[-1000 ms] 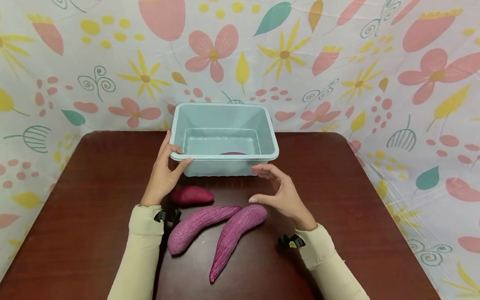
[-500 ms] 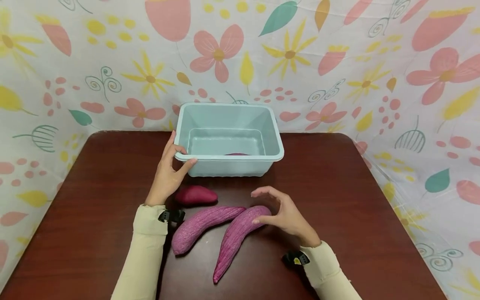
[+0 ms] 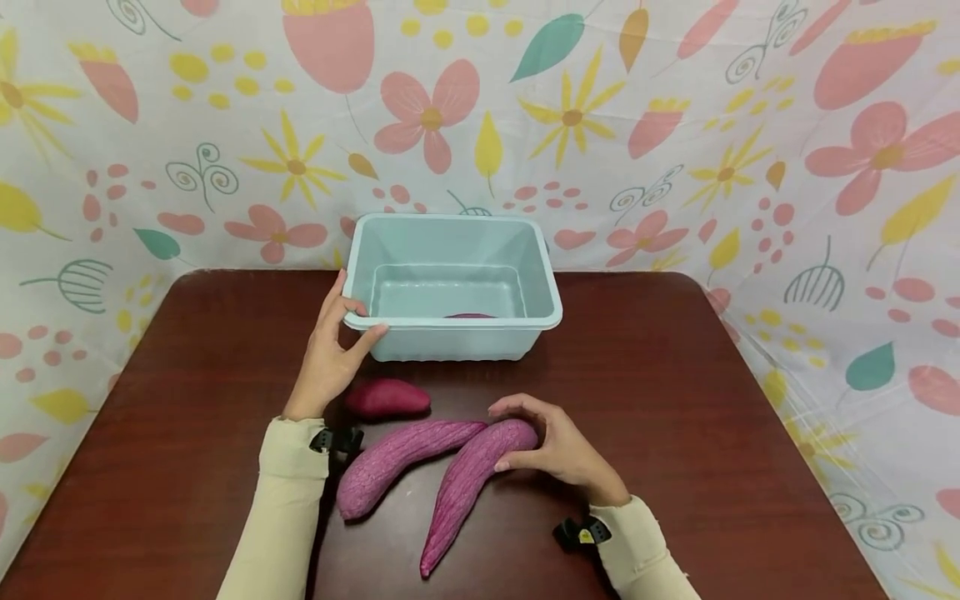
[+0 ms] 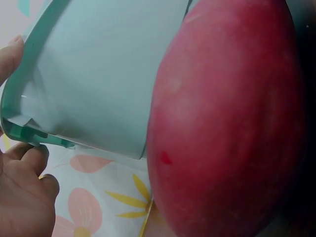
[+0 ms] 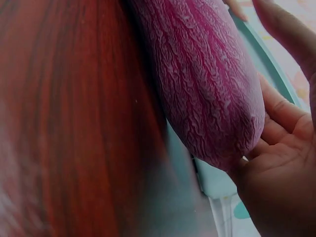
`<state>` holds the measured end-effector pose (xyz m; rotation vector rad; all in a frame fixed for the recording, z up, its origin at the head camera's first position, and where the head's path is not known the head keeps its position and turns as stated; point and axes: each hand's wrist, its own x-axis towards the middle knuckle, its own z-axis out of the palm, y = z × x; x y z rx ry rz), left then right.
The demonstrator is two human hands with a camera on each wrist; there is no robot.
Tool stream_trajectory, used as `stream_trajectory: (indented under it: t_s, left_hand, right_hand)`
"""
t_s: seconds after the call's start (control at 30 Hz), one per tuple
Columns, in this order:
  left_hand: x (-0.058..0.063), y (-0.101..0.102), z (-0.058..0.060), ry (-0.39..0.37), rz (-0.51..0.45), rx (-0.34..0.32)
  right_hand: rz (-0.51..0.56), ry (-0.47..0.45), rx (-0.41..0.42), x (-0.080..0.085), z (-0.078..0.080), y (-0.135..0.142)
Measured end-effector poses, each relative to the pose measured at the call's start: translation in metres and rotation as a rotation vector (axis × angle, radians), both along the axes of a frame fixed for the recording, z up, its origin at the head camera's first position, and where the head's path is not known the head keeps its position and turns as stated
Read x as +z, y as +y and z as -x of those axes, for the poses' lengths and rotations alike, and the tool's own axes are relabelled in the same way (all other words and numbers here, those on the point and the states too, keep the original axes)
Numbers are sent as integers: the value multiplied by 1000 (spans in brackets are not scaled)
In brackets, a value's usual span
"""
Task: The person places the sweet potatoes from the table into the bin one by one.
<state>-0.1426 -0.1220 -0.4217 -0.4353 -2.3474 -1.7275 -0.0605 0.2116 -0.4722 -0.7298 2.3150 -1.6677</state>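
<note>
My left hand (image 3: 330,358) grips the front left corner of a pale blue-green plastic tub (image 3: 450,340), its thumb on the front rim. A sliver of something purple shows inside the tub. My right hand (image 3: 562,446) curves around the thick upper end of a long, wrinkled purple sweet potato (image 3: 465,492), thumb on the near side and fingers beyond; the right wrist view shows a gap beside the thumb. A second purple sweet potato (image 3: 397,462) lies to its left, their upper ends meeting. Close by my left wrist lies a smooth red sweet potato (image 3: 388,398), large in the left wrist view.
All of this stands on a dark brown wooden table (image 3: 675,400) with rounded far corners. The tub sits near its back edge. A white cloth (image 3: 637,67) printed with flowers and leaves hangs behind and at both sides.
My right hand has come down from near the tub's front right corner to the upper end of the right purple sweet potato. My left hand keeps its hold on the tub.
</note>
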Motion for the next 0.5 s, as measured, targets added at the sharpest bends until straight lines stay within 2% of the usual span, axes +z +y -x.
stream_trajectory:
  t_s: [0.27, 0.5]
  left_hand:
    - [-3, 0, 0, 4, -17, -3]
    - [-1, -2, 2, -10, -13, -9]
  right_hand:
    - [-79, -24, -19, -4, -1, -1]
    - [-188, -22, -24, -6, 1, -1]
